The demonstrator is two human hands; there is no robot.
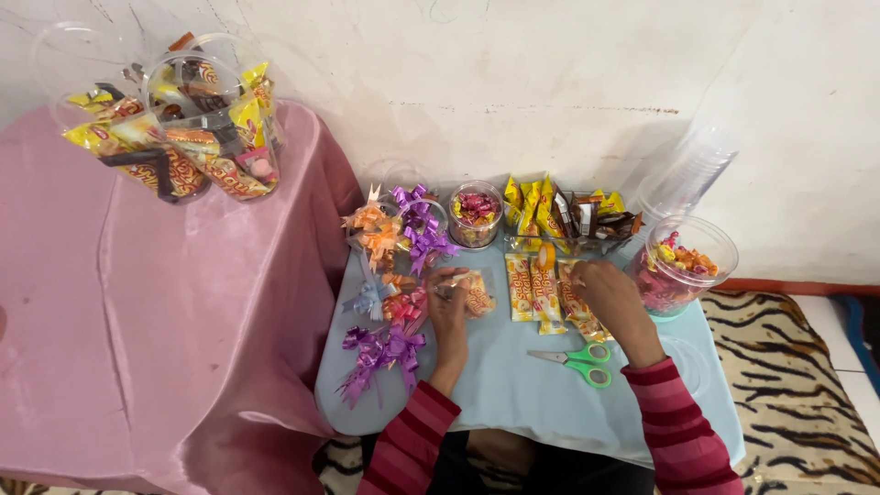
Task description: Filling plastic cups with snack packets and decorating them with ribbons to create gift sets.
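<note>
My left hand (448, 316) rests on the light blue table (513, 385) and grips a small clear plastic cup filled with wrapped snacks (476, 293), lying on its side. My right hand (612, 295) reaches over a row of yellow and orange snack packets (534, 289) laid flat on the table, its fingers touching the rightmost ones. Both arms wear red and pink striped sleeves. Green-handled scissors (579, 360) lie just in front of my right hand.
Purple, orange and pink ribbon bows (394, 275) are heaped at the table's left. Behind stand a small candy cup (475, 214), a box of snack packets (564, 215), a large clear cup of candies (683, 266) and stacked empty cups (692, 174). Filled cups (183, 128) sit on pink cloth.
</note>
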